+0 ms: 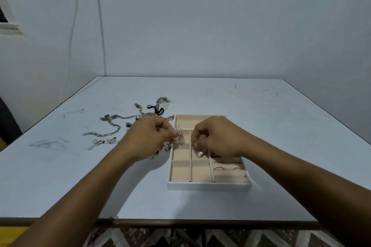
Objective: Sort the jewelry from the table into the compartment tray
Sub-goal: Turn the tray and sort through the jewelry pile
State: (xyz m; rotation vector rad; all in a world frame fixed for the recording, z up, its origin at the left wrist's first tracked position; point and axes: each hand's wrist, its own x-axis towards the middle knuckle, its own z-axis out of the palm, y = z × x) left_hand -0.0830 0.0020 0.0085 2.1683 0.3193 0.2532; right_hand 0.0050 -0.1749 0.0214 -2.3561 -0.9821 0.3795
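A white compartment tray with beige lining sits on the table right of centre. My left hand pinches a silver wing-shaped earring over the tray's left edge. My right hand pinches a matching wing earring low over a middle compartment. Rings sit in the ring rolls in the tray's right section. Loose jewelry lies left of the tray: a silver link chain, a thin bracelet, a pearl piece and a black-corded piece.
The light table reaches back to a pale wall. Its near edge has a dark rim, with a patterned floor below. A further ornament lies behind the jewelry pile.
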